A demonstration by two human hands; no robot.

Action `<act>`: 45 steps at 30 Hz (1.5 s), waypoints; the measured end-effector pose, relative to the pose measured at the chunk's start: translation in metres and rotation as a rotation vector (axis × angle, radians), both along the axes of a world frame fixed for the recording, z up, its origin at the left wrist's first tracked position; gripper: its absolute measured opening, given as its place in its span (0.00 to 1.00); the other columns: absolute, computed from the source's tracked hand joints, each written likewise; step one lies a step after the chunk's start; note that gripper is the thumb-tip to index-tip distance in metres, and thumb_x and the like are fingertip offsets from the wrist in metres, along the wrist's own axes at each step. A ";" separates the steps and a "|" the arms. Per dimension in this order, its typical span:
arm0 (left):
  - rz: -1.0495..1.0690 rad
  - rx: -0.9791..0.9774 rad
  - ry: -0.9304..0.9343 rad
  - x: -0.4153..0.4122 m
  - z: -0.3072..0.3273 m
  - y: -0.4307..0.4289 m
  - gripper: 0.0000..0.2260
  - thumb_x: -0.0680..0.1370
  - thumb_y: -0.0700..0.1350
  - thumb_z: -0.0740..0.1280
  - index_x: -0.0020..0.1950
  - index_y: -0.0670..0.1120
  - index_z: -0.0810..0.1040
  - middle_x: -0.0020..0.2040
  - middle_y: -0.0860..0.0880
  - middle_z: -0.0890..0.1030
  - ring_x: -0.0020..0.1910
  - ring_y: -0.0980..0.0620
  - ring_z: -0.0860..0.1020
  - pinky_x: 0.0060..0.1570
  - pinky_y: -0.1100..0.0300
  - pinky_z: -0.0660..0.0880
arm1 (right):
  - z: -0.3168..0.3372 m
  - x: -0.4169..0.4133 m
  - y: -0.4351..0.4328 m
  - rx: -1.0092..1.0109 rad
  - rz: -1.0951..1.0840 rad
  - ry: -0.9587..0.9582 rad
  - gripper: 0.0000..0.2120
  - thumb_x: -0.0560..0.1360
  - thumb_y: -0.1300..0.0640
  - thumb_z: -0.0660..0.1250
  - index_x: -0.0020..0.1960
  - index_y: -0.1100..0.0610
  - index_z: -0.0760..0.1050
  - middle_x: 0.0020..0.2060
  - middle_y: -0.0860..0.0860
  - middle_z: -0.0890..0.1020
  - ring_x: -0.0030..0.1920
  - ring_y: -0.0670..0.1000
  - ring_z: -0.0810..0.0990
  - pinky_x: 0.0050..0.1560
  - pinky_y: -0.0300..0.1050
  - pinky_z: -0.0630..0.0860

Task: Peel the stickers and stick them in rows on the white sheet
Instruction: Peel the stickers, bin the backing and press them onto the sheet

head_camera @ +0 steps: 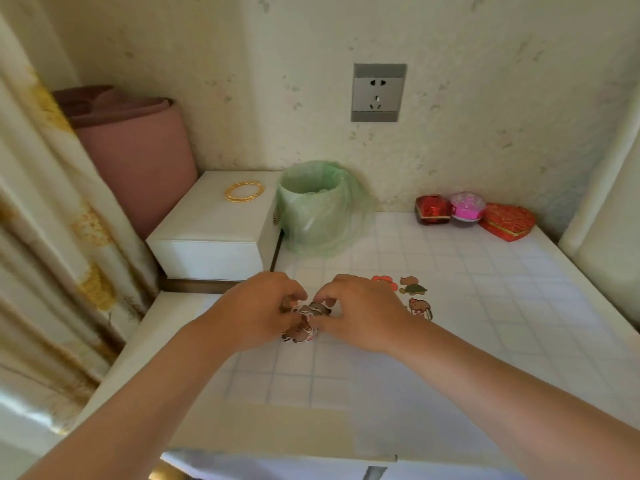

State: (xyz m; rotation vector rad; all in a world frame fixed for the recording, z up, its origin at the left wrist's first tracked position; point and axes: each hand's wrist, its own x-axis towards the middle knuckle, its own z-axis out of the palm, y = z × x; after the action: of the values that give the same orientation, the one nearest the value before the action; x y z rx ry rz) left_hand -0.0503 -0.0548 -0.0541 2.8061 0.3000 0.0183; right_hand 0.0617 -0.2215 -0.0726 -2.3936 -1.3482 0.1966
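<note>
1. The stickers [302, 332] between the left hand [254, 311] and right hand [362, 315] are mostly covered by fingers [327, 299]; their pictures are too blurry to tell.
2. The left arm [138, 393] runs off the edge at 7 o'clock, the right arm [502, 382] at 4 o'clock.
3. The curtain [52, 237] is cut off at 9 o'clock.

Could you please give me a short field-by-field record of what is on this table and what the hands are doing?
Surface: white gridded sheet
Left hand: holds a small bundle of cartoon animal stickers
Right hand: fingers pinch the top of that bundle
Already stuck: green turtle sticker and a few others, right of the hands
Behind: bin lined with a green plastic bag; red heart-shaped box
</note>
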 end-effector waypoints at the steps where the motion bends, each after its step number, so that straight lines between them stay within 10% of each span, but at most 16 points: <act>1: -0.019 0.009 0.034 -0.002 0.000 0.001 0.12 0.75 0.55 0.71 0.58 0.58 0.81 0.49 0.59 0.77 0.50 0.58 0.75 0.52 0.57 0.75 | 0.001 -0.001 0.003 -0.013 -0.007 -0.001 0.18 0.70 0.33 0.69 0.54 0.42 0.80 0.49 0.42 0.78 0.47 0.45 0.78 0.41 0.44 0.71; 6: -0.045 0.017 0.108 -0.004 -0.005 0.004 0.17 0.69 0.68 0.70 0.51 0.60 0.82 0.46 0.57 0.77 0.47 0.59 0.76 0.48 0.56 0.77 | 0.003 -0.007 0.016 -0.038 -0.044 0.148 0.09 0.68 0.41 0.75 0.45 0.42 0.81 0.47 0.42 0.78 0.47 0.45 0.78 0.44 0.44 0.75; 12: 0.029 -0.048 0.089 -0.003 -0.007 0.003 0.18 0.71 0.61 0.73 0.59 0.57 0.78 0.48 0.59 0.76 0.43 0.60 0.74 0.44 0.61 0.72 | 0.003 -0.004 0.019 -0.063 -0.106 0.296 0.08 0.69 0.49 0.76 0.48 0.44 0.83 0.43 0.40 0.81 0.47 0.42 0.80 0.49 0.45 0.79; 18: 0.074 -0.131 0.074 -0.002 -0.005 0.006 0.12 0.72 0.59 0.73 0.51 0.58 0.77 0.45 0.58 0.78 0.40 0.62 0.74 0.41 0.60 0.73 | 0.008 0.002 0.018 0.056 -0.160 0.511 0.06 0.71 0.59 0.76 0.44 0.50 0.81 0.40 0.46 0.83 0.39 0.43 0.79 0.33 0.30 0.71; 22: 0.058 -0.151 0.046 -0.002 0.000 0.007 0.12 0.76 0.59 0.69 0.57 0.58 0.78 0.48 0.58 0.79 0.44 0.60 0.76 0.47 0.58 0.76 | 0.014 0.008 0.017 0.133 -0.205 0.658 0.03 0.73 0.60 0.73 0.45 0.54 0.81 0.36 0.51 0.82 0.33 0.48 0.76 0.35 0.42 0.71; 33: 0.329 -0.879 -0.176 0.015 0.018 -0.008 0.07 0.77 0.47 0.72 0.50 0.46 0.79 0.39 0.51 0.85 0.34 0.51 0.82 0.40 0.57 0.74 | 0.037 0.012 0.005 0.328 -0.285 0.879 0.04 0.76 0.55 0.72 0.50 0.55 0.84 0.40 0.50 0.86 0.28 0.49 0.74 0.26 0.38 0.65; 45: 0.297 -0.869 -0.128 0.024 0.028 -0.028 0.07 0.75 0.50 0.71 0.50 0.49 0.82 0.41 0.52 0.86 0.36 0.55 0.82 0.40 0.58 0.75 | 0.049 0.007 -0.008 0.424 -0.362 0.743 0.02 0.72 0.59 0.75 0.44 0.55 0.85 0.36 0.51 0.85 0.24 0.45 0.72 0.24 0.35 0.66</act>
State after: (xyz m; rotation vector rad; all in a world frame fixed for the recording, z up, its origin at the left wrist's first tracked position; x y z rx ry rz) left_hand -0.0268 -0.0827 -0.0259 1.8768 0.5366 0.1062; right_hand 0.0690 -0.2293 -0.0235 -1.8657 -0.5397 0.5635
